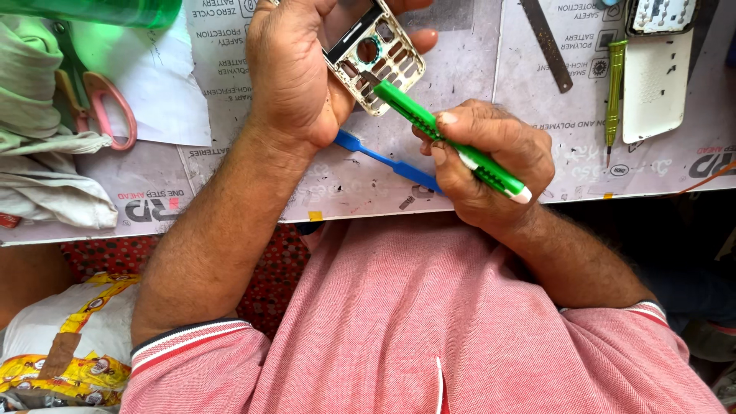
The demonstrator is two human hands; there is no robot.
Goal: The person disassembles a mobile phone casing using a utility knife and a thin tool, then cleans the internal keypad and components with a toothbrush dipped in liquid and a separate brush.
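Note:
My left hand (295, 73) grips a beige phone front frame (376, 61) with open keypad holes, held over the work mat. My right hand (491, 165) is closed around a green tool with a white end (460, 149); its tip touches the lower edge of the frame. A blue plastic pry tool (383, 161) lies flat on the mat just under both hands, partly hidden by them.
A printed white work mat (460, 69) covers the bench. On it lie a green-handled screwdriver (613, 88), a white phone back cover (655, 92), a dark metal strip (546, 42), pink-handled scissors (103, 103), paper and crumpled cloth (38, 146) at left.

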